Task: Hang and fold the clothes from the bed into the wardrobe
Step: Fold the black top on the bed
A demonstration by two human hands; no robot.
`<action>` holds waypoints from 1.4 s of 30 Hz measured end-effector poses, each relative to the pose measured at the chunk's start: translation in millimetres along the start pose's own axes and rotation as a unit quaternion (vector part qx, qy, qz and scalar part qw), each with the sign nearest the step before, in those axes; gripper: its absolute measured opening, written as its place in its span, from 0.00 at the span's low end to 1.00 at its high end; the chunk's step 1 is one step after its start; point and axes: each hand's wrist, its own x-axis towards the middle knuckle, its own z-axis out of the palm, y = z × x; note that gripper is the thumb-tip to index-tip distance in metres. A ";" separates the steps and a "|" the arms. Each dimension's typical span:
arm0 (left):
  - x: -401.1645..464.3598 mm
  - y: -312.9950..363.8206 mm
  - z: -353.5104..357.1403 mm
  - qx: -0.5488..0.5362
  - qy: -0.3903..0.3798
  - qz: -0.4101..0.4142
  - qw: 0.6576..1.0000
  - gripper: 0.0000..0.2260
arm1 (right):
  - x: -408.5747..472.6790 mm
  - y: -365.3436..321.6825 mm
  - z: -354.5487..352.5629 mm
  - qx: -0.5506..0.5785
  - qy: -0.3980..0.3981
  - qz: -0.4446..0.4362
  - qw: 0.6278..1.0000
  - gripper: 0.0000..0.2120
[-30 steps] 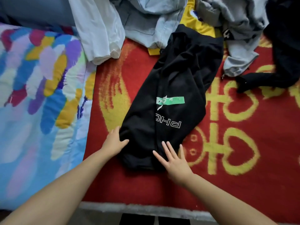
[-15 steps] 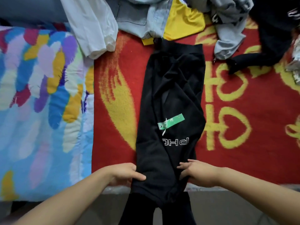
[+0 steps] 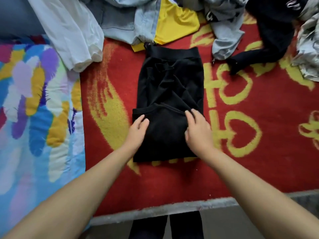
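Covering the bed, a red blanket (image 3: 241, 166) with yellow heart motifs carries black trousers (image 3: 170, 94), long axis running away from the person, waistband at the far end, the near part folded over; no writing is readable. The left hand (image 3: 138, 129) and right hand (image 3: 198, 130) press loosely curved fingers on the fold, gripping nothing.

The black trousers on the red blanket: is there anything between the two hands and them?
Nothing visible does. The left hand and the right hand both lie directly on the folded lower part of the black trousers, with no other garment between. The pile of clothes lies beyond the waistband.
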 end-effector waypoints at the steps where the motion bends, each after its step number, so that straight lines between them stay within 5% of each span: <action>1: -9.3 -15.3 6.1 0.174 -0.027 0.090 0.980 0.27 | -19.3 -7.2 13.1 -0.041 -0.019 -0.092 0.995 0.37; 4: -38.0 -66.5 15.7 0.601 -0.097 0.195 0.769 0.41 | -61.7 -4.7 42.5 -0.166 -0.151 -0.207 0.952 0.46; 6: -40.8 -82.8 23.2 0.682 -0.101 0.157 0.707 0.45 | -54.7 12.4 48.4 -0.212 -0.181 -0.153 0.948 0.48; 11: -11.2 -80.6 30.9 0.707 -0.075 0.150 0.687 0.44 | -20.2 21.7 44.8 -0.241 -0.205 -0.073 0.946 0.54; 16: -9.6 -61.4 23.5 0.718 -0.164 0.141 0.662 0.41 | -23.0 11.0 31.6 -0.218 -0.304 -0.079 0.924 0.48; 21: -24.7 4.8 19.7 0.610 -0.383 0.017 0.694 0.35 | -5.0 7.2 -27.2 -0.113 -0.525 -0.117 0.835 0.36; 25: -24.8 57.4 9.0 0.467 -0.451 -0.138 0.748 0.29 | 16.2 26.8 -77.1 0.040 -0.626 -0.063 0.777 0.23; 28: 5.4 99.7 -2.4 0.388 -0.427 -0.148 0.804 0.19 | 54.9 49.3 -100.9 0.166 -0.573 0.024 0.802 0.17; 31: 58.6 137.8 -8.5 0.400 -0.264 -0.030 0.877 0.14 | 102.9 69.5 -109.6 0.250 -0.426 0.079 0.866 0.16; 33: 90.1 148.6 -4.4 0.433 -0.140 0.045 0.889 0.14 | 128.1 75.1 -100.5 0.282 -0.288 0.102 0.910 0.16; 38: 107.6 98.2 37.0 0.569 0.106 0.178 0.796 0.24 | 124.4 47.6 -38.8 0.074 0.001 0.105 0.992 0.25; 42: 84.6 34.8 84.0 0.639 0.088 0.244 0.724 0.25 | 88.4 5.9 18.1 -0.084 -0.004 -0.015 0.996 0.27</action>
